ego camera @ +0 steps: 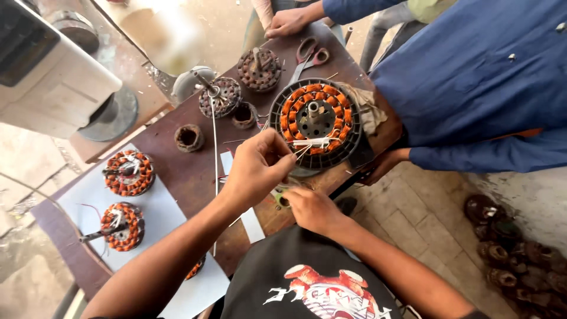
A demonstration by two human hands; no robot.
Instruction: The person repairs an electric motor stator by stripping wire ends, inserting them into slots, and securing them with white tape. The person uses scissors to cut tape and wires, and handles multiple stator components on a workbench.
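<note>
At the bottom centre of the frame is the wearer's black T-shirt with a red and white print (319, 292), and two bare forearms rise from it toward the middle. The right hand (310, 208), just below centre, is curled closed around a small green-handled tool (279, 198), only the tip of which shows. The left hand (258, 165), slightly higher and to the left, has its fingers pressed together, pinching thin pale wire ends (307, 143) that trail from the near edge of a round motor stator with orange copper windings in a dark slotted ring (316, 121). This stator sits at the centre of the frame, on the right end of a worn dark-brown wooden table (189, 171) that runs diagonally from lower left to upper centre. A white paper sheet (88, 189) covers the table's lower-left part, and two smaller orange-wound stators (127, 172) (121, 225) lie on it. Beyond the hands, toward upper centre, stand rusty bare stator cores (221, 97) (260, 70), a short rusty ring (189, 137) and a pair of red-handled scissors (310, 53). On the right, a person in a blue long-sleeved shirt (472, 77) leans at the table, one hand (378, 165) under the stator's edge, the other hand (286, 22) resting at the table's far end at top centre. A pile of dark motor parts (514, 248) lies on the paved floor at lower right.
</note>
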